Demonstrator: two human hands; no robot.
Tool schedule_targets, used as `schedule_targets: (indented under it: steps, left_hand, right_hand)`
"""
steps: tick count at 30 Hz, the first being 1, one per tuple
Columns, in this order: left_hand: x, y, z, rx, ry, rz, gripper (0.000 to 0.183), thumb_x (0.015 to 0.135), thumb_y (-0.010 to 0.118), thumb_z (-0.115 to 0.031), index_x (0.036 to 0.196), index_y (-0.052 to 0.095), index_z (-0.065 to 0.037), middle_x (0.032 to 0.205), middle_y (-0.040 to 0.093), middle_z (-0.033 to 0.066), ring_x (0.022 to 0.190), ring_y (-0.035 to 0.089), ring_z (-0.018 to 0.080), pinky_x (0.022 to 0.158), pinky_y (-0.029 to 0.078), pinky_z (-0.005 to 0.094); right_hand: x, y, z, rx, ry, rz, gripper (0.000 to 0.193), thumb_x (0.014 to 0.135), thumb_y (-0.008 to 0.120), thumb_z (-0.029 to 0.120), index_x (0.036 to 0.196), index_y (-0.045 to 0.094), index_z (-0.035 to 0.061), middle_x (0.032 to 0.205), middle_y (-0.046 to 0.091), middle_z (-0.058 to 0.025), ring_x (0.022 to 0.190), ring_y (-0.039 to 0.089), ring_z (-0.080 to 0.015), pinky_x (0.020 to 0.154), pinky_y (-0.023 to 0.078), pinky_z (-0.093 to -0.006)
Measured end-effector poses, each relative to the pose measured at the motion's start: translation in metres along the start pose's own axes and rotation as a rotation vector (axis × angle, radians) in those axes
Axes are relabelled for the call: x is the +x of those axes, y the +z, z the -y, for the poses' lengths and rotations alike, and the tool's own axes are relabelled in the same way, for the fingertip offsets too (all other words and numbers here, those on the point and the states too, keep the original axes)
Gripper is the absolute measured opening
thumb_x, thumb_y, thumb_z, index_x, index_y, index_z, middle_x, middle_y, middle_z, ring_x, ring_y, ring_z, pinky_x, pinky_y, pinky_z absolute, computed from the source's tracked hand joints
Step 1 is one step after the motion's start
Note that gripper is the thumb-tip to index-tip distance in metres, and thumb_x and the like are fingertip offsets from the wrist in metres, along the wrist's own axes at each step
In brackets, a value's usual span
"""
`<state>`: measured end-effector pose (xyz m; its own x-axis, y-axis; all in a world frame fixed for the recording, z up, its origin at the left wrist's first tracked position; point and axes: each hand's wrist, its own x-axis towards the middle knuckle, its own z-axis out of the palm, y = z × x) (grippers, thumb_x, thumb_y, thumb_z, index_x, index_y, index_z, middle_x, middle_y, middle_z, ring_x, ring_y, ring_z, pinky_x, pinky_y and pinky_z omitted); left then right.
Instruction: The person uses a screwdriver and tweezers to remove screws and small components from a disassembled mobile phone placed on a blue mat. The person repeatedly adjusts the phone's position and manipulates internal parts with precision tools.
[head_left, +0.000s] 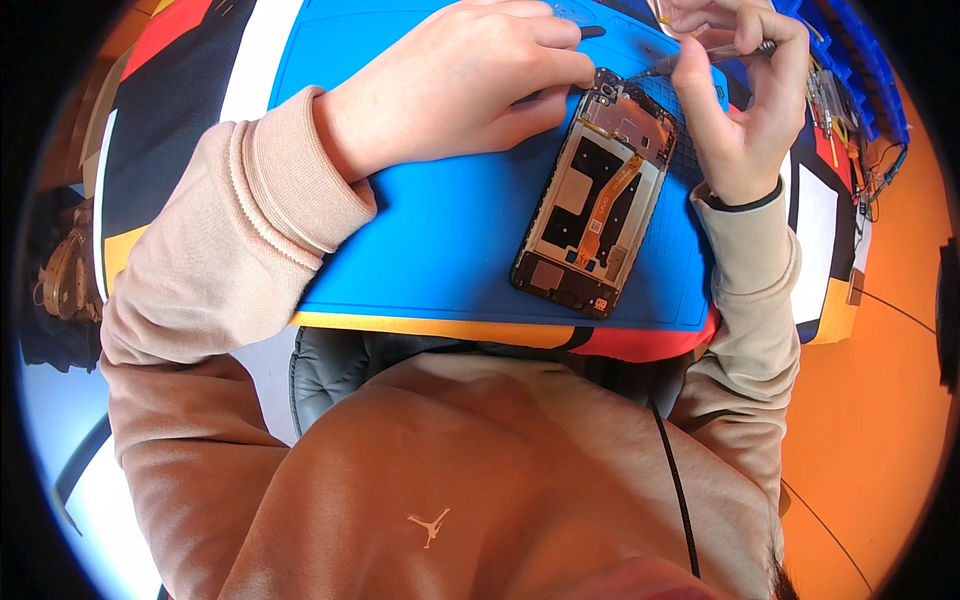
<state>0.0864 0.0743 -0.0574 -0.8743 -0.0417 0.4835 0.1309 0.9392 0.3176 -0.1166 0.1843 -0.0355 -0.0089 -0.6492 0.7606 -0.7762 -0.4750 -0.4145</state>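
two hands work over an opened phone (592, 218), which lies tilted on the blue mat (440, 250) near its right edge. our left hand (470, 85) is curled, its fingertips pressing on the top left corner of the phone. our right hand (735, 95) is closed around a thin screwdriver (700, 58), whose tip touches the top edge of the phone. inside the phone we see a black plate, beige shields and an orange flat cable (607, 205). beside the mat, at right, stand blue bins (860, 60).
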Motion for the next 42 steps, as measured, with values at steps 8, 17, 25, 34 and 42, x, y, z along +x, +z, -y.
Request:
schedule_targets:
  steps: [8, 17, 25, 34, 42]
  left_hand:
    - [0.000, -0.001, 0.000, -0.010, -0.001, -0.003, 0.017, 0.083, 0.070, -0.011, 0.099, 0.067, -0.006, 0.087, 0.058, 0.0087, 0.085, 0.057, 0.0281, 0.079, 0.045, 0.0376]
    - [0.000, -0.002, 0.001, -0.006, 0.008, -0.008, 0.017, 0.083, 0.069, -0.012, 0.099, 0.068, -0.006, 0.087, 0.058, 0.0088, 0.084, 0.057, 0.0283, 0.078, 0.044, 0.0384]
    - [-0.001, 0.000, 0.002, -0.001, -0.004, 0.021, 0.017, 0.083, 0.069, -0.013, 0.099, 0.067, -0.006, 0.088, 0.058, 0.0088, 0.084, 0.056, 0.0285, 0.078, 0.044, 0.0386]
    - [-0.002, 0.005, 0.003, 0.153, 0.055, -0.053, 0.023, 0.087, 0.071, -0.005, 0.110, 0.073, -0.005, 0.095, 0.064, 0.0075, 0.090, 0.060, 0.0257, 0.084, 0.048, 0.0363]
    - [-0.002, 0.004, 0.002, 0.147, 0.066, -0.059, 0.023, 0.086, 0.071, -0.005, 0.109, 0.073, -0.006, 0.095, 0.063, 0.0072, 0.090, 0.059, 0.0254, 0.084, 0.048, 0.0363]
  right_hand:
    - [0.001, -0.001, -0.012, 0.008, -0.108, -0.002, 0.030, 0.086, 0.060, -0.011, 0.098, 0.038, 0.0066, 0.107, 0.056, -0.0108, 0.081, 0.050, -0.0076, 0.074, 0.043, -0.0197]
    - [0.000, -0.011, -0.008, 0.192, 0.075, 0.114, 0.029, 0.087, 0.056, -0.008, 0.102, 0.036, 0.0067, 0.109, 0.056, -0.0109, 0.080, 0.048, -0.0069, 0.073, 0.042, -0.0195]
    - [-0.002, -0.004, -0.004, 0.256, 0.111, -0.023, 0.029, 0.092, 0.055, -0.011, 0.104, 0.037, 0.0076, 0.108, 0.055, -0.0089, 0.083, 0.049, -0.0061, 0.075, 0.042, -0.0181]
    - [-0.011, 0.002, 0.009, 0.352, 0.198, 0.089, 0.029, 0.093, 0.058, -0.012, 0.106, 0.039, 0.0052, 0.110, 0.056, -0.0120, 0.081, 0.051, -0.0049, 0.071, 0.043, -0.0180]
    - [-0.010, 0.001, 0.010, 0.238, 0.144, 0.108, 0.026, 0.094, 0.059, -0.012, 0.103, 0.041, 0.0040, 0.110, 0.057, -0.0140, 0.078, 0.050, -0.0046, 0.070, 0.044, -0.0186]
